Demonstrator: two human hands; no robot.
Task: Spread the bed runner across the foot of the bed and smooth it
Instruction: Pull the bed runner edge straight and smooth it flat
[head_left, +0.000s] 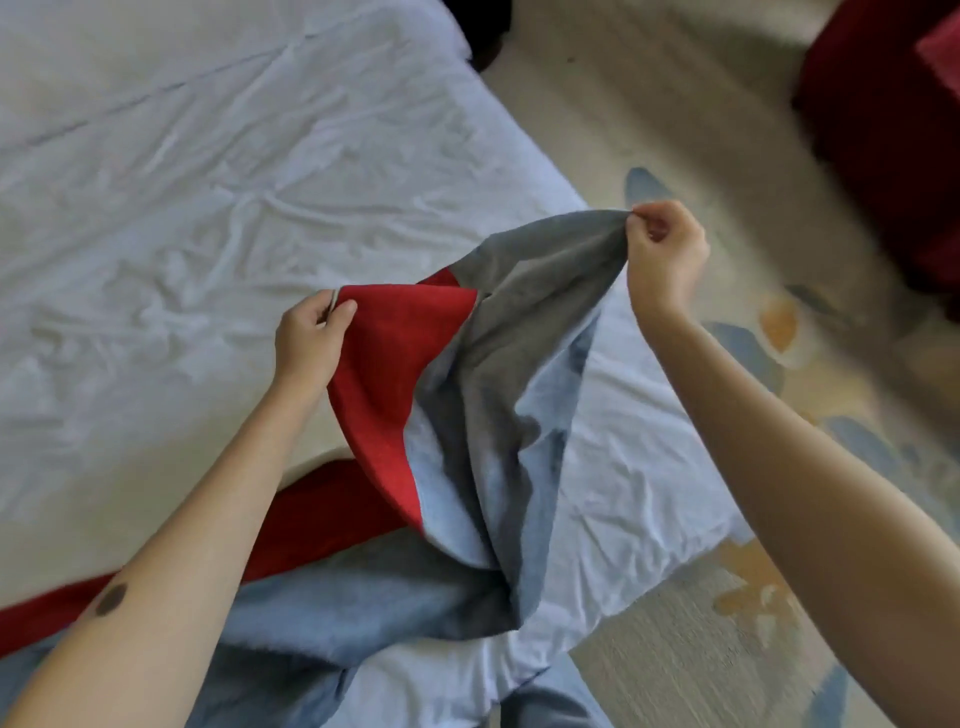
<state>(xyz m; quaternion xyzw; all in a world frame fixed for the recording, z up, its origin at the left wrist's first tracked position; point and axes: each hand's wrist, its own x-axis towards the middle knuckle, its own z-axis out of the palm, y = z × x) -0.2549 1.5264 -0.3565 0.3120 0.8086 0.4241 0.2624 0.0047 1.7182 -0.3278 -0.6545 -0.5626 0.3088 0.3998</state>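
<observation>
Red on one face, grey on the other: the bed runner (519, 322) hangs btwn both hands, its upper part lifted off the near corner of the bed (208, 208). Left hand (311, 332) pinches the red edge btwn thumb & curled fingers, w/ a thin pale hem showing at the fingertips. Right hand (665, 249), higher & out past the bed's side edge, pinches a grey corner w/ fingers curled in, cloth drawn to a point there. Btwn the two grips the runner sags in deep folds, red side to the left, grey & pale-blue side to the right. Its lower part lies bunched on the bed near the person; a red strip trails along the mattress toward bottom left, under the left forearm. Bed sheet is white, v. creased. Carpet (649, 649) beside the bed is beige w/ blue & orange shapes. Dark red furniture (883, 130) at top right, blurred.
</observation>
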